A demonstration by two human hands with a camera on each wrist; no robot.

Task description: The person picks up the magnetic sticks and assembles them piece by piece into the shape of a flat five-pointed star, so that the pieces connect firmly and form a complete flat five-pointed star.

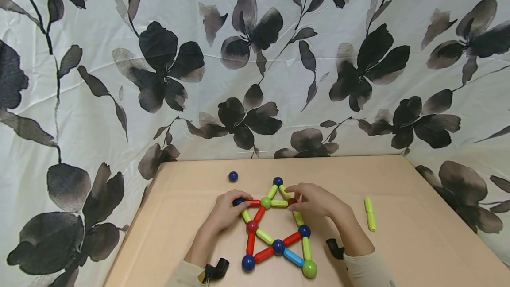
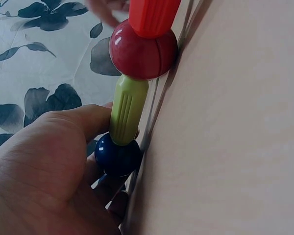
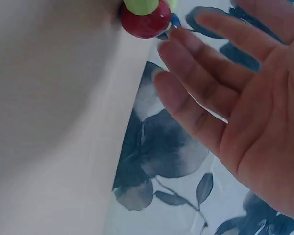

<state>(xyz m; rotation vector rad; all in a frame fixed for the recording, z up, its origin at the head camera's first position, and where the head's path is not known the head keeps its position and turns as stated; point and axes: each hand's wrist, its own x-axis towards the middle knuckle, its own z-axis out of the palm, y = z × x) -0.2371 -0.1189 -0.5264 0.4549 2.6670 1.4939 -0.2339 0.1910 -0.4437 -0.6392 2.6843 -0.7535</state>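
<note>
A flat frame of coloured rods and balls lies on the table. At its upper left corner, my left hand (image 1: 224,211) holds the dark blue ball (image 2: 117,155), thumb against the yellow-green rod (image 2: 127,110) joined to it. My right hand (image 1: 320,201) is at the upper right side, by a red ball (image 2: 144,51) mostly covered in the head view. Its fingers are loosely bent and spread, their tips close to that ball in the right wrist view; contact is unclear. A blue ball (image 1: 278,181) tops the frame's triangle; a green ball (image 1: 309,269) is its lower right corner.
A loose blue ball (image 1: 233,176) lies beyond my left hand. Two yellow-green rods (image 1: 370,214) lie end to end at the right. Floral cloth (image 1: 303,79) hangs behind the wooden table (image 1: 430,242). Black wrist straps (image 1: 217,270) show on both arms.
</note>
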